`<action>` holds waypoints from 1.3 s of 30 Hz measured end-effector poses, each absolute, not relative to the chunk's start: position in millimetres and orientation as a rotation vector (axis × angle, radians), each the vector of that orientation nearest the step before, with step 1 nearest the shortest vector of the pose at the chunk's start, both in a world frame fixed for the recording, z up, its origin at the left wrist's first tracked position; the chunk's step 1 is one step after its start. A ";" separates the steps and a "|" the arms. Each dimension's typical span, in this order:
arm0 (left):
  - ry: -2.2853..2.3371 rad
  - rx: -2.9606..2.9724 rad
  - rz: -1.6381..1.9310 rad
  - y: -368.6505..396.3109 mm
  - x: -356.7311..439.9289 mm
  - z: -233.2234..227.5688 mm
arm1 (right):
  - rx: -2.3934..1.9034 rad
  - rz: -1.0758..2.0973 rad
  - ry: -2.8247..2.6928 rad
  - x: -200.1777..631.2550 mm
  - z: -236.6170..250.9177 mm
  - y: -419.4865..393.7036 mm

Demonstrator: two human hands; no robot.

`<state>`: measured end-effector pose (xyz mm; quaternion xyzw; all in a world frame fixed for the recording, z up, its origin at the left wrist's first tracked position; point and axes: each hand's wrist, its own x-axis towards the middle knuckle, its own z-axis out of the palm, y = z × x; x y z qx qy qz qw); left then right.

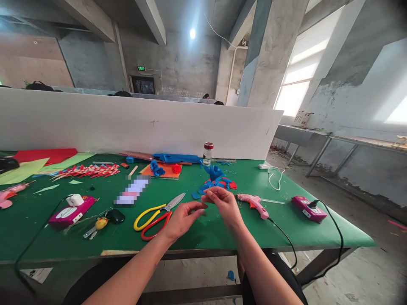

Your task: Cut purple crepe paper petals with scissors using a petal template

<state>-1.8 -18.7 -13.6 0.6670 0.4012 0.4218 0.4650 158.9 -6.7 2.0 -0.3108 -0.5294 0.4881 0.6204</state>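
My right hand (pixel 224 205) is over the middle of the green table, its thumb and fingertips pinched together. Whatever is in that pinch is too small or hidden to make out. Just left of it hangs my left hand (pixel 184 219), fingers loosely curved, thumb a little apart, with nothing visible in it. Blue and red cut pieces (pixel 212 183) lie in a pile right behind my right hand. A pink glue gun (pixel 254 204) rests to the right of that hand. Beside my left hand are scissors (pixel 159 215) with one yellow and one red handle, blades partly spread.
A glass jar (pixel 207 154) with a red lid stands before the white partition (pixel 136 120). Blue and red flower-like pieces lie on an orange sheet (pixel 151 172). Magenta power blocks (pixel 308 209) with cords sit at both sides. Keys (pixel 93 231) and coloured sheets (pixel 44 156) are at left.
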 end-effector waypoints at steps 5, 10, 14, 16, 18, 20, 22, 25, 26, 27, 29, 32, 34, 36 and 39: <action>0.982 1.770 1.204 -22.4 -10.8 3.6 | -0.654 0.958 -1.427 150.1 2.7 -17.3; 1.031 1.703 1.412 -23.7 -18.2 9.2 | -0.686 0.723 -1.590 145.2 2.6 -27.0; 1.107 1.615 1.554 -14.5 -27.8 6.1 | -0.712 0.728 -1.507 142.6 -0.5 -22.5; 1.135 1.554 1.597 -9.8 -30.0 3.1 | -0.754 0.768 -1.438 142.6 -3.3 -17.8; 1.140 1.487 1.613 -7.3 -28.3 0.1 | -0.826 0.778 -1.374 143.8 -6.0 -13.4; 1.122 1.417 1.605 -6.9 -23.8 -2.1 | -0.882 0.781 -1.321 146.0 -8.0 -9.7; 1.095 1.351 1.584 -7.3 -19.4 -3.7 | -0.890 0.814 -1.275 148.0 -9.4 -6.5; 1.074 1.250 1.571 -5.5 -18.9 -5.9 | -0.853 0.890 -1.212 150.0 -11.0 -2.3; 1.072 1.215 1.573 -3.9 -20.8 -6.7 | -0.844 0.908 -1.199 150.3 -11.5 -1.2; 1.071 1.179 1.580 -1.9 -23.3 -7.4 | -0.839 0.921 -1.190 150.6 -11.8 -0.3; 1.067 1.111 1.597 2.4 -29.7 -8.3 | -0.833 0.936 -1.181 151.1 -12.6 0.7; 1.053 1.024 1.624 7.8 -38.5 -7.4 | -0.826 0.957 -1.176 151.9 -14.1 0.7; 1.042 0.985 1.631 9.9 -42.6 -5.6 | -0.827 0.967 -1.176 152.3 -15.1 0.1; 1.034 0.961 1.633 11.1 -45.1 -3.8 | -0.831 0.976 -1.177 152.4 -15.3 -0.8; 1.024 0.957 1.629 12.0 -46.4 -3.4 | -0.833 0.988 -1.178 151.9 -14.5 -1.9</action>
